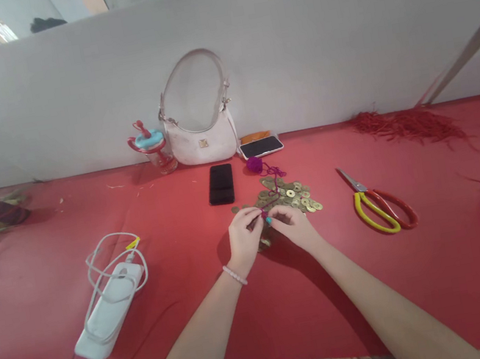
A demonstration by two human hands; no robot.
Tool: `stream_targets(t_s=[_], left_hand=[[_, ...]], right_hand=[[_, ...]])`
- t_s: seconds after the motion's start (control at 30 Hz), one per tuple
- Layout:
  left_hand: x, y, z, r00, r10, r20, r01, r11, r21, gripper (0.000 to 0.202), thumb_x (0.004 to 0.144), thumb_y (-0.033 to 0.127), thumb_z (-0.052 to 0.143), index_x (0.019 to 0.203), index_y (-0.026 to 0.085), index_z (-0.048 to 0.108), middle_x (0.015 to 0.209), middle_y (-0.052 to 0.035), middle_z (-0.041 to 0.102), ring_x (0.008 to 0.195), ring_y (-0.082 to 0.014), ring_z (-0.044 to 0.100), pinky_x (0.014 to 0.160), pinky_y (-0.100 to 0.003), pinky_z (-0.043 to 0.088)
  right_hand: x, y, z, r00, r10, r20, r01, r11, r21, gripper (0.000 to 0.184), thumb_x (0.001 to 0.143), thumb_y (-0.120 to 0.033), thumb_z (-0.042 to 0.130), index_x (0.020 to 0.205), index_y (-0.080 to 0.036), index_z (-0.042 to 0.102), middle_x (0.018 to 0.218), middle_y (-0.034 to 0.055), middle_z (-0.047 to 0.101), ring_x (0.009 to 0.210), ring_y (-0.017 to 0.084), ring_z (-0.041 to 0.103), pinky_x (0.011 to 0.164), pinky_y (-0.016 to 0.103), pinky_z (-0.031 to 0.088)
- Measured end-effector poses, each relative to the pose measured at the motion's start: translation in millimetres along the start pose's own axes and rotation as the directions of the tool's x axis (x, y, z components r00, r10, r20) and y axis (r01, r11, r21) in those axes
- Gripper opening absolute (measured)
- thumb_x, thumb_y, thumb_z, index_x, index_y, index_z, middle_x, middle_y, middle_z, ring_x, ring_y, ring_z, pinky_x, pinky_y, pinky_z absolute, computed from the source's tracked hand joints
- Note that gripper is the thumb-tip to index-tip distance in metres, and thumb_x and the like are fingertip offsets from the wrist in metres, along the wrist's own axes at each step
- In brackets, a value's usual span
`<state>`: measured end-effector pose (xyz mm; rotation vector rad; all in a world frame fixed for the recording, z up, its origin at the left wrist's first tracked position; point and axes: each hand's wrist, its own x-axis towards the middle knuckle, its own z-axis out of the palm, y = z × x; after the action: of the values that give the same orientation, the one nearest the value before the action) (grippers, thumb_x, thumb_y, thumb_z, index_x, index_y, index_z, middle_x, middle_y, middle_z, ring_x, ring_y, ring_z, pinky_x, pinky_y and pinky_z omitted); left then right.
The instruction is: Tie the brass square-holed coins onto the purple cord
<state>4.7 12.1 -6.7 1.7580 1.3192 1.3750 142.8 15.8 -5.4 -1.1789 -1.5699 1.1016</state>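
My left hand and my right hand meet over a pile of brass-coloured coins with holes. Both are closed in a pinch, fingertips nearly touching, on purple yarn. A small teal spot shows at the right fingertips; whether it is a bead or a ring is unclear. From the hands the strand runs over the coins to a small purple yarn ball behind them. Some coins lie under and between my hands, partly hidden.
On the red table are a black phone, a second phone, a white handbag and a lidded cup. Scissors and red strands lie right; a white power strip with cable lies left.
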Motion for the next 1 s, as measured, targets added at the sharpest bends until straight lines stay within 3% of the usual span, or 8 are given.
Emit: stream_targets(t_s=[0.3, 0.43, 0.6, 1.0], left_hand=[[-2.2, 1.8, 0.3, 0.997, 0.068, 0.043, -0.071, 0.996, 0.061, 0.016, 0.077, 0.014, 0.054, 0.084, 0.017, 0.068, 0.090, -0.0059, 0.065, 0.081, -0.0147, 0.060, 0.073, -0.027, 0.051], [-2.9, 2.1, 0.5, 0.997, 0.067, 0.045, -0.070, 0.995, 0.069, 0.016, 0.077, 0.014, 0.054, 0.084, 0.018, 0.068, 0.092, -0.0058, 0.065, 0.081, -0.0145, 0.060, 0.074, -0.028, 0.050], [-3.0, 2.3, 0.1, 0.996, 0.069, 0.052, -0.073, 0.994, 0.078, 0.017, 0.078, 0.015, 0.053, 0.085, 0.019, 0.068, 0.092, -0.0054, 0.065, 0.082, -0.0144, 0.060, 0.074, -0.028, 0.051], [-2.3, 3.7, -0.8, 0.996, 0.071, 0.059, -0.077, 0.991, 0.110, 0.017, 0.078, 0.016, 0.052, 0.084, 0.019, 0.068, 0.091, -0.0052, 0.065, 0.082, -0.0154, 0.061, 0.078, -0.030, 0.051]], right_hand=[[-0.9, -3.9, -1.5, 0.990, 0.003, -0.139, 0.002, 0.999, 0.034, 0.010, 0.073, -0.028, 0.054, 0.071, -0.018, 0.055, 0.065, -0.0003, 0.054, 0.060, 0.013, 0.051, 0.056, 0.024, 0.043], [-1.2, -4.0, -1.0, 0.988, -0.048, -0.148, 0.054, 0.998, 0.038, 0.005, 0.072, -0.023, 0.054, 0.074, -0.019, 0.052, 0.067, -0.0006, 0.054, 0.062, 0.013, 0.052, 0.058, 0.025, 0.044], [-1.4, -2.6, -1.2, 0.992, -0.049, -0.115, 0.057, 0.996, 0.066, 0.017, 0.073, -0.021, 0.052, 0.090, -0.020, 0.053, 0.074, 0.0014, 0.060, 0.069, 0.014, 0.058, 0.064, 0.027, 0.047], [-5.4, -8.2, -3.0, 0.984, -0.102, -0.149, 0.073, 0.979, -0.188, 0.017, 0.074, -0.023, 0.052, 0.086, -0.020, 0.063, 0.074, 0.0027, 0.063, 0.067, 0.016, 0.058, 0.065, 0.029, 0.047]])
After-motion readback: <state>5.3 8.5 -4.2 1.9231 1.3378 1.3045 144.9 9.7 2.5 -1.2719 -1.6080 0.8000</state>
